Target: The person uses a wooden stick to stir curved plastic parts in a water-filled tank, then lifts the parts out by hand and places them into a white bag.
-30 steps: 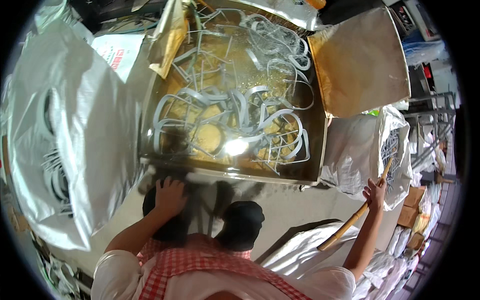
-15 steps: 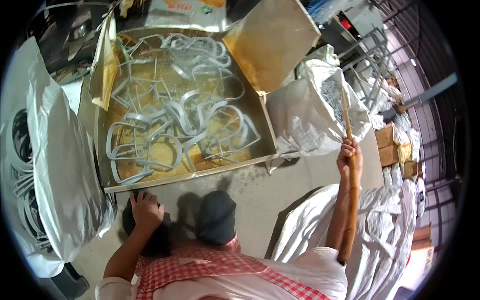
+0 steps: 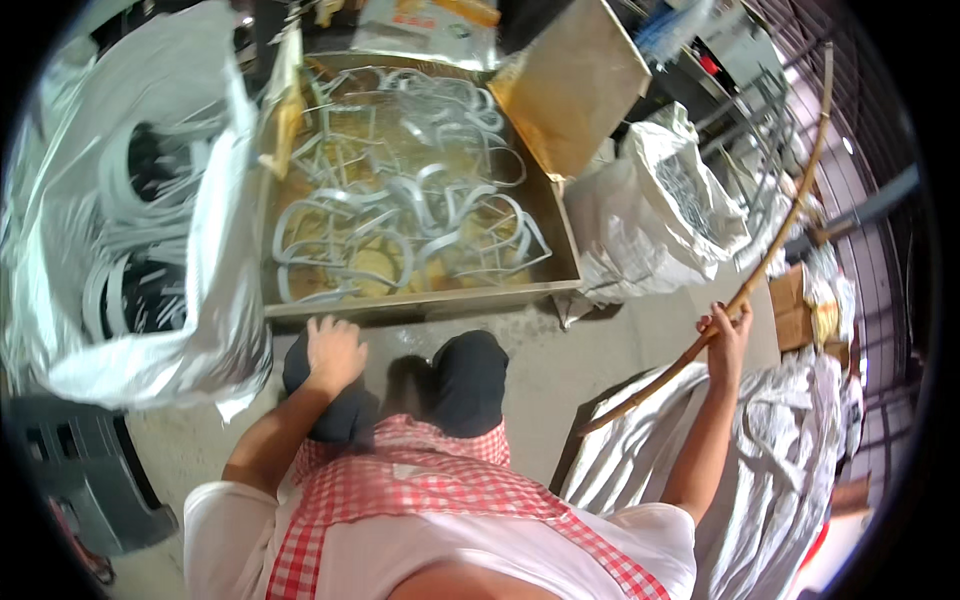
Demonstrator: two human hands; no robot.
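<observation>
My right hand (image 3: 728, 328) is wrapped round a long, slightly curved wooden stick (image 3: 786, 215), out to the right. One end of the stick points up and away, the other slants down over a pile of white sacks (image 3: 760, 480). With fingers stretched out, my left hand (image 3: 335, 352) rests on my left knee, near the front rim of a shallow metal tub (image 3: 430, 302). Inside the tub lies a tangle of grey curved strips and thin frames (image 3: 400, 215) in yellowish liquid.
To the left stands a big white sack (image 3: 225, 345) holding grey curved pieces. Right of the tub is a white sack (image 3: 620, 235) of small grey parts. A stained board (image 3: 575, 90) leans at the tub's far right corner. A dark plastic object (image 3: 100, 490) sits at lower left.
The stick has swung from nearly upright along my right forearm to a diagonal, its lower end now left of the arm. My view has shifted left. My left hand stays on the knee.
</observation>
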